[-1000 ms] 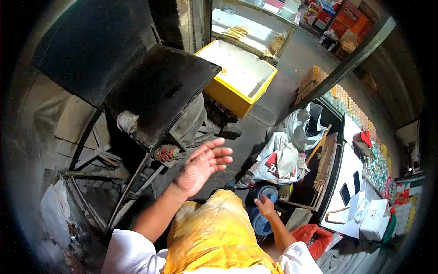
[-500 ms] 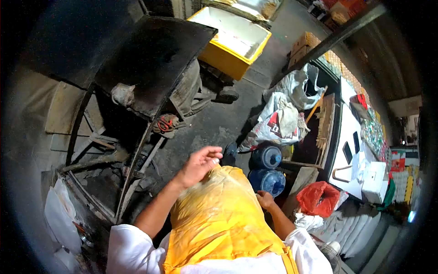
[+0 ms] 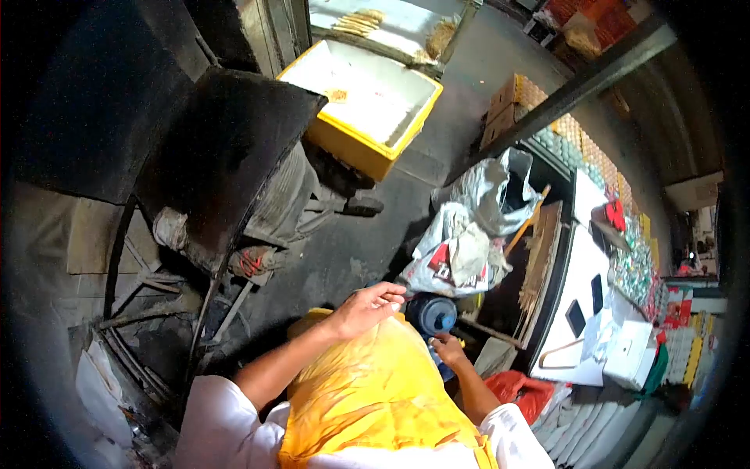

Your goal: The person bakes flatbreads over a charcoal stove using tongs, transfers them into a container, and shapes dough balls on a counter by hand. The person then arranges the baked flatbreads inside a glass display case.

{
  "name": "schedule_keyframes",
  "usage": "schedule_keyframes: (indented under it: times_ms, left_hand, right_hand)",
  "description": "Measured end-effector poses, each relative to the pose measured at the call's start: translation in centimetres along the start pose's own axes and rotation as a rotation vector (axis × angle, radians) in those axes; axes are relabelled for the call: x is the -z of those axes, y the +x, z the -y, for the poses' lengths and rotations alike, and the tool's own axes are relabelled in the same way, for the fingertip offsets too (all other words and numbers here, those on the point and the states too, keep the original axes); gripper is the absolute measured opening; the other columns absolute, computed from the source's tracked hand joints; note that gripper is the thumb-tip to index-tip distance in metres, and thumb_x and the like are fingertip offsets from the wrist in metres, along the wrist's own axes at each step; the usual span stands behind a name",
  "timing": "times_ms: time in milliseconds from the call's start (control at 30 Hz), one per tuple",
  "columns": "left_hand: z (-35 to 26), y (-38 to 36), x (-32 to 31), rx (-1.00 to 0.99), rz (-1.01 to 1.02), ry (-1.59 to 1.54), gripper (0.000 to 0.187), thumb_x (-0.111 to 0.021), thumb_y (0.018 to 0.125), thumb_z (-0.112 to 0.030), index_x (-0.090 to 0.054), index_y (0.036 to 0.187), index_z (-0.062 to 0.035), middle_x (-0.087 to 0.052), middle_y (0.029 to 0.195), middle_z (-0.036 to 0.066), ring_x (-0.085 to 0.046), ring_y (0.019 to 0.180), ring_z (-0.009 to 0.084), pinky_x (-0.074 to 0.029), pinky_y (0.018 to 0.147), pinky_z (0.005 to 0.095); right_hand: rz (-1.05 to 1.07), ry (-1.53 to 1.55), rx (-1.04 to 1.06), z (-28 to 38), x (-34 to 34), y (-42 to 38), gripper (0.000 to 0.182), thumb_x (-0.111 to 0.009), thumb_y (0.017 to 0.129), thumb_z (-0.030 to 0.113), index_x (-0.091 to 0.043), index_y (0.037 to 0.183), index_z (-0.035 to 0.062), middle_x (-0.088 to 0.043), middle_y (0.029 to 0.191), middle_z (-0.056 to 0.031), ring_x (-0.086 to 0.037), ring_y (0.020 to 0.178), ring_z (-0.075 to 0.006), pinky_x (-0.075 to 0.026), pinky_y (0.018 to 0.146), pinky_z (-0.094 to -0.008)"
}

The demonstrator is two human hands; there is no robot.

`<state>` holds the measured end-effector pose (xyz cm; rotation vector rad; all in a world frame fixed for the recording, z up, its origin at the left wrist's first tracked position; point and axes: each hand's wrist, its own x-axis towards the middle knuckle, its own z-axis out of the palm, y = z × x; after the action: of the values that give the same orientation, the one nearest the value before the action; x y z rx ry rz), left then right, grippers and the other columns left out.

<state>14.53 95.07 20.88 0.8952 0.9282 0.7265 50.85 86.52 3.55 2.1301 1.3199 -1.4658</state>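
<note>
My left hand (image 3: 367, 309) hovers above the front of the yellow apron (image 3: 375, 383), palm down, with its fingers loosely extended and nothing in them. On the right side of the apron, my right hand (image 3: 448, 349) has curled fingers close to a blue water jug (image 3: 432, 316); what it may hold is too small to make out. The jug stands on the floor, partly hidden by the apron and this hand. Just beyond the jug sits a white and grey plastic sack (image 3: 449, 250) with cloth on it.
A dark metal table (image 3: 211, 148) stands at left. Ahead is a yellow box (image 3: 355, 148) with a white interior. At right are a white tabletop (image 3: 558, 316) with two phones, a red plastic bag (image 3: 519, 393), a wooden stick (image 3: 529, 221) and egg trays (image 3: 594, 156).
The view has shifted toward the right side. My left hand has moved right over the apron, and my right hand is now nearer the upper blue jug.
</note>
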Motion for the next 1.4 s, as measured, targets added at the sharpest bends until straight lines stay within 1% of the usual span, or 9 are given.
schedule_keyframes:
  times_ms: [100,267,400,633,800,1000,1133,1300,1400]
  left_hand:
    - [-2.9,3.6,-0.5,-0.042,-0.017,-0.006,0.038,-0.057,0.098,-0.015,-0.052,0.132,0.0000,-0.063,0.114,0.008,-0.059,0.102,0.0127,-0.048,0.091,0.0298]
    - [-4.3,9.1,1.1,-0.062,-0.035,-0.081,0.035,-0.057,0.099,-0.015,-0.053,0.131,-0.0002,-0.062,0.113,0.009,-0.059,0.104,0.0135,-0.048,0.091,0.0290]
    - [-5.6,14.7,4.5,-0.102,-0.021,-0.059,0.036,-0.057,0.099,-0.016,-0.053,0.131,-0.0003,-0.063,0.113,0.009,-0.059,0.103,0.0136,-0.049,0.090,0.0296]
    - [-14.6,25.7,12.0,-0.064,-0.062,-0.052,0.039,-0.058,0.097,-0.013,-0.052,0.134,-0.0034,-0.063,0.115,0.008,-0.058,0.108,0.0145,-0.048,0.094,0.0298]
    - [-18.3,33.9,18.7,-0.149,-0.147,-0.051,0.037,-0.059,0.096,-0.012,-0.055,0.131,-0.0025,-0.061,0.124,0.009,-0.058,0.110,0.0163,-0.046,0.099,0.0314]
    - [-26.1,46.1,27.0,-0.194,-0.341,0.113,0.035,-0.057,0.098,-0.012,-0.054,0.130,-0.0004,-0.062,0.117,0.009,-0.060,0.104,0.0142,-0.049,0.093,0.0293]
    - [-26.9,59.1,34.7,-0.318,-0.481,0.453,0.040,-0.061,0.096,-0.024,-0.054,0.130,-0.0037,-0.060,0.122,0.014,-0.063,0.102,0.0200,-0.053,0.088,0.0330]
    - [-35.8,70.2,41.2,-0.046,-0.698,0.954,0.052,-0.060,0.095,-0.037,-0.052,0.135,-0.0047,-0.050,0.138,0.020,-0.056,0.118,0.0311,-0.045,0.101,0.0445]
    - [-34.5,77.1,48.5,-0.249,-0.574,0.925,0.052,-0.061,0.092,-0.039,-0.054,0.130,-0.0042,-0.053,0.132,0.019,-0.053,0.119,0.0334,-0.043,0.101,0.0468]
  right_hand:
    - [-0.088,0.189,0.198,3.3,5.2,4.4,0.049,-0.067,0.091,0.027,-0.057,0.127,-0.0049,-0.069,0.104,-0.0126,-0.063,0.088,-0.0178,-0.052,0.076,-0.0344]
    - [-0.084,0.278,0.333,18.1,14.9,5.5,0.046,-0.062,0.092,0.021,-0.055,0.129,-0.0061,-0.068,0.110,-0.0167,-0.065,0.095,-0.0230,-0.052,0.086,-0.0351]
    - [-0.094,0.286,0.434,24.2,18.0,11.5,0.049,-0.064,0.092,0.021,-0.053,0.132,-0.0049,-0.065,0.113,-0.0164,-0.065,0.096,-0.0229,-0.056,0.076,-0.0348]
    - [-0.263,0.310,0.645,38.1,27.0,15.0,0.055,-0.066,0.092,0.022,-0.049,0.139,0.0019,-0.059,0.131,-0.0184,-0.063,0.105,-0.0243,-0.052,0.087,-0.0347]
    - [-0.622,0.336,0.957,49.9,38.9,16.3,0.051,-0.062,0.095,0.016,-0.046,0.142,0.0021,-0.051,0.140,-0.0153,-0.053,0.123,-0.0249,-0.044,0.104,-0.0361]
    - [-0.770,0.319,1.299,64.9,56.6,19.9,0.047,-0.053,0.094,0.005,-0.047,0.141,0.0024,-0.050,0.142,-0.0116,-0.050,0.126,-0.0241,-0.039,0.109,-0.0363]
    - [-0.751,0.084,1.449,74.7,65.6,24.4,0.044,-0.052,0.096,0.014,-0.051,0.137,-0.0003,-0.051,0.138,-0.0151,-0.049,0.127,-0.0269,-0.036,0.110,-0.0386]
    - [-0.594,-0.034,1.517,80.4,69.2,30.4,0.055,-0.056,0.092,0.032,-0.053,0.131,-0.0065,-0.053,0.133,-0.0212,-0.050,0.125,-0.0347,-0.035,0.109,-0.0432]
    - [-0.547,0.044,1.552,81.6,68.6,31.6,0.062,-0.058,0.089,0.048,-0.061,0.122,-0.0051,-0.057,0.128,-0.0239,-0.052,0.121,-0.0424,-0.034,0.109,-0.0490]
